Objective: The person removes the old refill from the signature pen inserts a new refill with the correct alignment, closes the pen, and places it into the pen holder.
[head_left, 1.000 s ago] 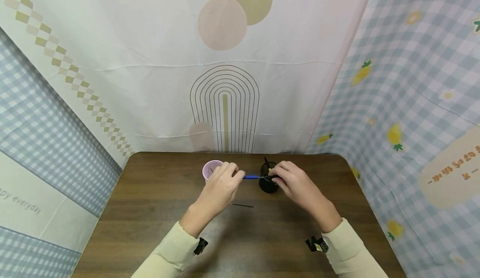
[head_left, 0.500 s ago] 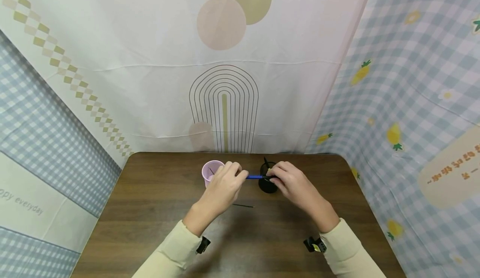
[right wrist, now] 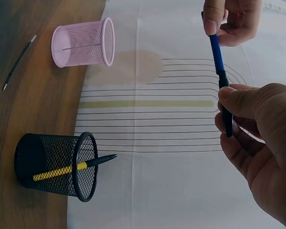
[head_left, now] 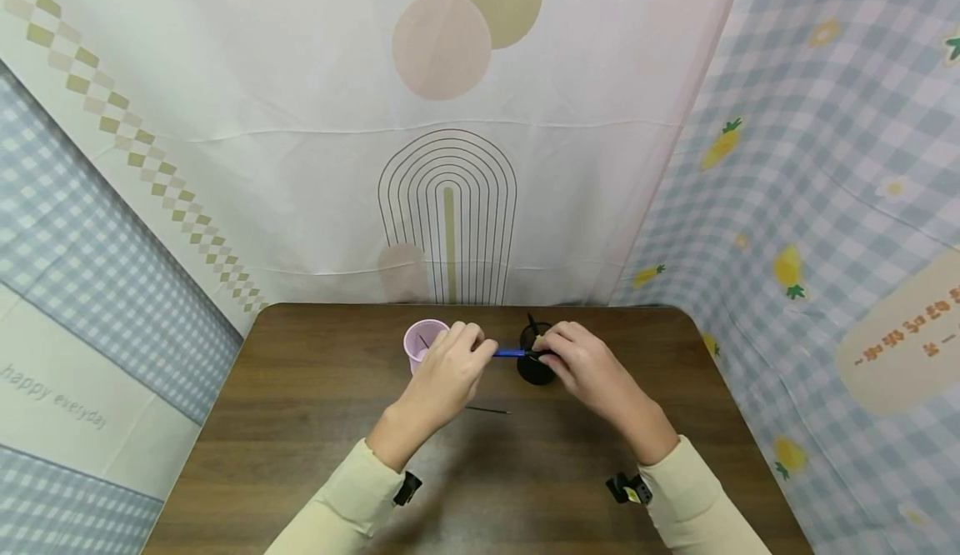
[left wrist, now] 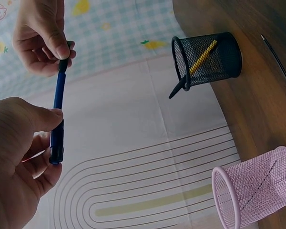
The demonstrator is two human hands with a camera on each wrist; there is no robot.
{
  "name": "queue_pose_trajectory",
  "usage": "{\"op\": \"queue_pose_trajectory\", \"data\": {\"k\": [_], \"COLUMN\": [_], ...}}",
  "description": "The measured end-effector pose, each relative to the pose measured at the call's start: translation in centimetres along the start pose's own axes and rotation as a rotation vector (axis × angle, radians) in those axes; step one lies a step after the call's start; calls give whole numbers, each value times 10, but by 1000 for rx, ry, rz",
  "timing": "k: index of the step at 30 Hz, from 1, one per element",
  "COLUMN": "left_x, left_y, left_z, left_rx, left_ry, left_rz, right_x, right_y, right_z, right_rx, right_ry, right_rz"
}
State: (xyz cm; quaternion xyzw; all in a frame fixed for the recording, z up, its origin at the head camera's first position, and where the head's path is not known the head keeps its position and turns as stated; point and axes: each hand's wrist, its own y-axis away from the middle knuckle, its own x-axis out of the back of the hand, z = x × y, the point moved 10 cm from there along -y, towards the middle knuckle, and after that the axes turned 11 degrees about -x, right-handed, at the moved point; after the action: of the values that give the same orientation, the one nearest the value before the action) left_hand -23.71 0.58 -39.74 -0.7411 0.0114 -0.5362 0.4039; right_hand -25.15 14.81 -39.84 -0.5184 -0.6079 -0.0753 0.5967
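A blue pen (head_left: 509, 353) with a black grip end is held level above the table between both hands. My left hand (head_left: 448, 374) pinches the blue barrel, thumb on top, as the left wrist view shows. At the other end, my right hand (head_left: 592, 369) pinches the black grip section (right wrist: 223, 90) between thumb and fingers. Just behind the right fingers stands a black mesh pen cup (head_left: 536, 372) with a yellow-and-black pen (right wrist: 62, 171) leaning in it. Beside the left hand is a pink mesh cup (head_left: 413, 345) with a thin dark refill (right wrist: 81, 46) inside.
On the brown wooden table (head_left: 300, 422) lies a thin dark pen refill (head_left: 489, 411), in front of the two cups. A patterned cloth (head_left: 322, 205) hangs right behind the table's back edge. Checked cloth (head_left: 810, 205) closes off the right side.
Both hands stay on the blue pen. Since one second ago the left hand has shifted slightly right; in the last half second hardly anything moves.
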Motion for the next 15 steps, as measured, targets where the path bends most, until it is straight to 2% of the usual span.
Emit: {"op": "queue_pose_trajectory", "data": {"k": [15], "left_x": [-2], "left_y": [1], "left_z": [-1], "left_rx": [4], "left_ry": [3], "left_rz": [12], "right_x": [1], "right_y": [-1], "right_z": [0], "right_rx": [-8], "right_ry": [-3], "right_rz": [-3]}}
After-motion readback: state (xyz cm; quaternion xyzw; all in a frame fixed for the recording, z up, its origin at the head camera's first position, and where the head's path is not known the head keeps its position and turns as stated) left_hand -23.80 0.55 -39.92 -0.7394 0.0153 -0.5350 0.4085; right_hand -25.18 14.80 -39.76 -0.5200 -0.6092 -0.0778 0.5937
